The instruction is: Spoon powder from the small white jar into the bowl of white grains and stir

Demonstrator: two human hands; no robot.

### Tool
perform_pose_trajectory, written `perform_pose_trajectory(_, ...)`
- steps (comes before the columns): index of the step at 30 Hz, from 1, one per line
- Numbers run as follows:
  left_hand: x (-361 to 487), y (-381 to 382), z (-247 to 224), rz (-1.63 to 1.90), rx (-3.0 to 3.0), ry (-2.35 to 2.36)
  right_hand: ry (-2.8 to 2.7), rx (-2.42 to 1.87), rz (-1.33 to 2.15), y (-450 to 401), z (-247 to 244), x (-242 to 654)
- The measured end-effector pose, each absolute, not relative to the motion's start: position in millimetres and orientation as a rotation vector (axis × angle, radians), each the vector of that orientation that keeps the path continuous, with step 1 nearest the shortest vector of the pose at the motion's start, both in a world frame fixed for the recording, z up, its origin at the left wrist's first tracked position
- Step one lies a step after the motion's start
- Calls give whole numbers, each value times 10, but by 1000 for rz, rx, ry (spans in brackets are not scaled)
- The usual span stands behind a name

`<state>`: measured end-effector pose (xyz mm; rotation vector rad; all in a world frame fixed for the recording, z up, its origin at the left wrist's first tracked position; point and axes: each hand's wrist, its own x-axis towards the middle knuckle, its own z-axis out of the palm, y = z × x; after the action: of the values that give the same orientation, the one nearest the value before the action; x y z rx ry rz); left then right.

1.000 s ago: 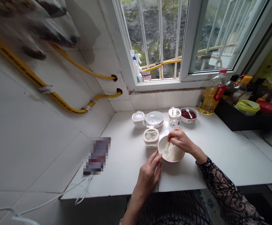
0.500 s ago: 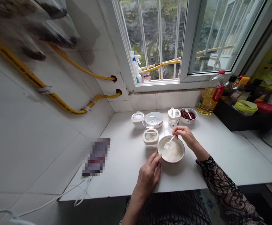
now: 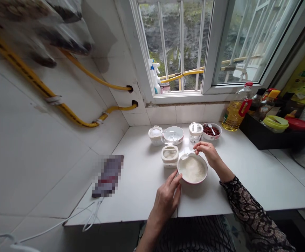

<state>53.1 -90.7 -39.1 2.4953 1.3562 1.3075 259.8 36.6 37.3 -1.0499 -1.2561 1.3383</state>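
Note:
A white bowl (image 3: 205, 175) holding pale, whitish grainy contents (image 3: 193, 169) stands near the counter's front. My left hand (image 3: 166, 196) grips its left rim, fingers bent against the side. Between thumb and fingers, my right hand (image 3: 207, 152) pinches the handle of a small white spoon (image 3: 185, 156). The spoon's head hangs over the bowl's far left rim, close to a lidded cream-coloured jar (image 3: 169, 161). Whether the spoon carries anything is too small to tell.
Along the back stand an open jar of white powder (image 3: 156, 134), a pale bowl (image 3: 177, 134), a clear jar (image 3: 195, 133) and a bowl of dark red beans (image 3: 211, 131) with a spoon. An oil bottle (image 3: 232, 112) and a black condiment box (image 3: 257, 131) are right; a cable (image 3: 89, 206) lies left.
My right hand has raised the spoon out of the bowl's contents and moved its head up and left to the far rim. My left hand stays on the bowl. The view has shifted slightly.

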Motion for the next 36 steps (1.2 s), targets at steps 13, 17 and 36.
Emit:
perform_pose_trajectory(13,539,-907,-394,1315,2514,1366,-2046,-731,330,163,378,2304)
perform_pose_trajectory(17,539,-910,-400,1307,2510,1382,-1962,-760,289,141,436,2399)
perform_pose_trajectory(36,524,-916,-388,1281,2455,1358,-2236,-830,669,194,355,2547)
